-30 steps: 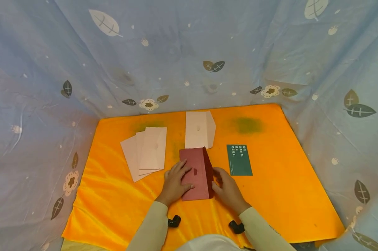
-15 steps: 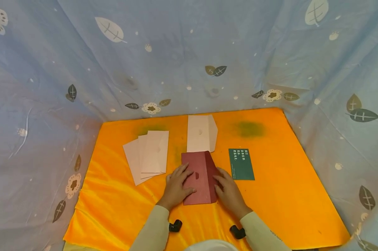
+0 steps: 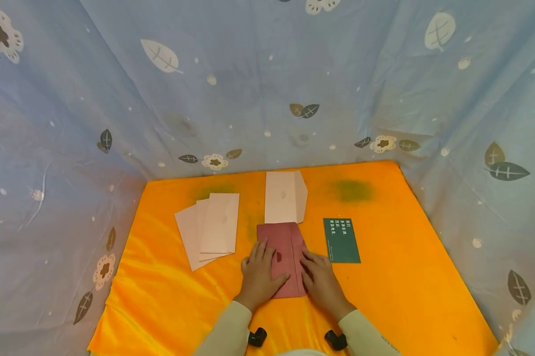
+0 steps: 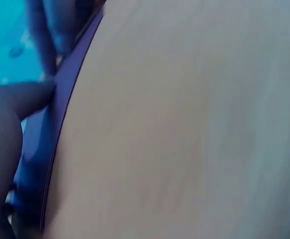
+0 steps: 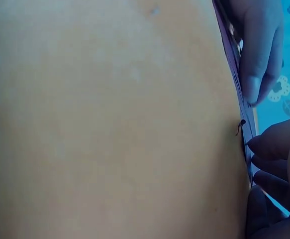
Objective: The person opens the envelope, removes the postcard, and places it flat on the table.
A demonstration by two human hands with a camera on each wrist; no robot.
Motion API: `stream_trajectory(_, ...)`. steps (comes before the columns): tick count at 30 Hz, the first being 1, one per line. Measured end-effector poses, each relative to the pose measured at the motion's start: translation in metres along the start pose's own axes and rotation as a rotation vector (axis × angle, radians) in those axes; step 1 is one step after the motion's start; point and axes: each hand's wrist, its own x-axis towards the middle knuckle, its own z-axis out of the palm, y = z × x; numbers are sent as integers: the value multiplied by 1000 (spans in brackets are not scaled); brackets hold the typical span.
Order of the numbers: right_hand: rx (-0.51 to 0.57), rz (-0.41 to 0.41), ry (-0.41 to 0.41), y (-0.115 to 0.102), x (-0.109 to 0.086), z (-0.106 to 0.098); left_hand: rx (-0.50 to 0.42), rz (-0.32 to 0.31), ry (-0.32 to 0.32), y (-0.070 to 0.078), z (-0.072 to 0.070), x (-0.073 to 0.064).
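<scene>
A dark red envelope [image 3: 277,233] lies on the orange cloth in front of me, its flap spread out on the right side. My left hand [image 3: 259,274] rests on the envelope's body with fingers extended and the thumb apart, near a small dark red half-round mark. My right hand [image 3: 324,283] touches the flap [image 3: 297,239] at its right edge with slightly bent fingertips. In the left wrist view the envelope [image 4: 64,97] shows nearly edge-on under the fingers. The right wrist view also has the envelope [image 5: 243,112] edge-on, with both hands at it.
A pale pink envelope [image 3: 279,200] with its flap out lies just beyond the red one. Several pale pink envelopes [image 3: 220,225] overlap at the left. A green card [image 3: 342,242] with white writing lies right. Patterned blue curtains [image 3: 258,79] surround the orange cloth [image 3: 396,277].
The red envelope's flap, raised a second ago, has come down flat to the right, the right fingers following it. My left hand has slid slightly right across the envelope.
</scene>
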Motion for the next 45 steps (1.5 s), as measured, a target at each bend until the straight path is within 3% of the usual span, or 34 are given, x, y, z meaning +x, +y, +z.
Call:
stream_trajectory(5,13,-8,-2,2,-4,0,28,-61,10,16,13,-2)
stream_trajectory(11,28,3,-5,4,-3,0,47,-104,7,27,17,-2)
stream_trajectory(14,29,18,-10,5,-1,0,52,-114,4,27,18,-1)
stream_trajectory(30,57,25,-11,7,0,-1,78,-89,113,24,27,-2)
stream_trajectory(45,123,33,-13,13,0,-6,78,-162,67,28,26,2)
